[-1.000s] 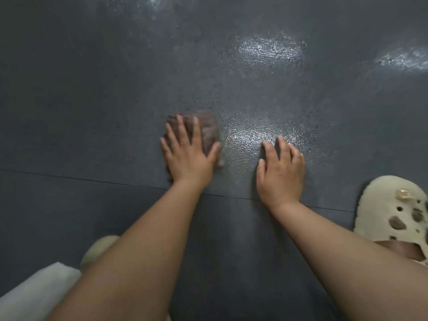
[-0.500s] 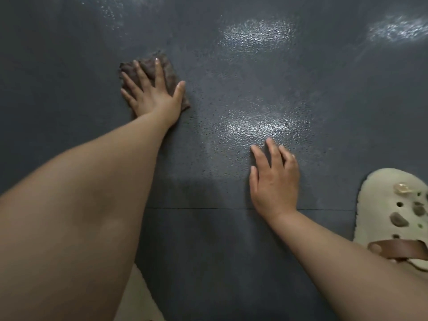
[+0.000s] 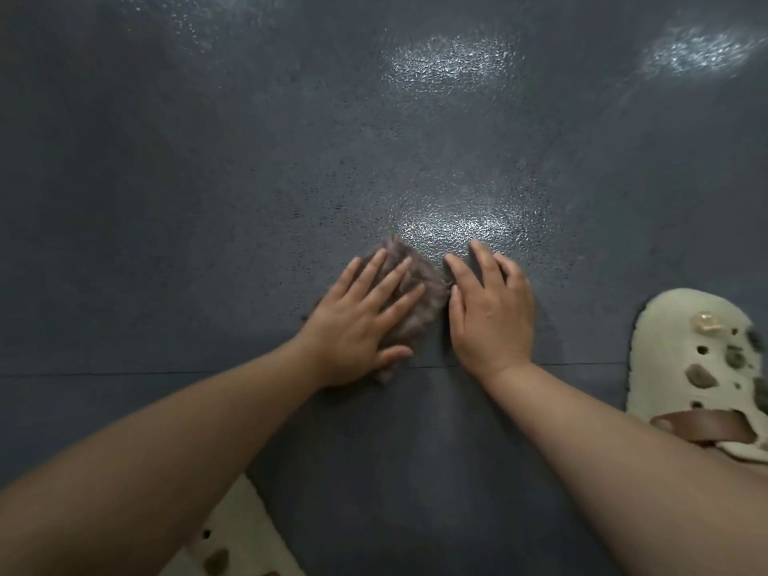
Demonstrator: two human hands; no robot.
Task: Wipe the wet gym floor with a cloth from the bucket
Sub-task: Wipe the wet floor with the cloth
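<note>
Since 0.5 s ago, left hand (image 3: 360, 322) and crumpled brown-grey cloth (image 3: 415, 297) moved from upper left of frame back to centre, cloth edge now touching right hand (image 3: 492, 309). Left hand: fingers straight, spread, pressing flat on cloth. Right hand: flat on dark grey textured gym floor (image 3: 208, 180), holding nothing. Cloth long axis runs upper left to lower right, far corner towards wet sheen. Cream clog (image 3: 698, 367) at right edge.

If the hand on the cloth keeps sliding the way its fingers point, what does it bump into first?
Probably nothing solid. The left hand points up and right, pressing the cloth. Ahead lies only the shiny wet patch on the floor, just past the right hand.
</note>
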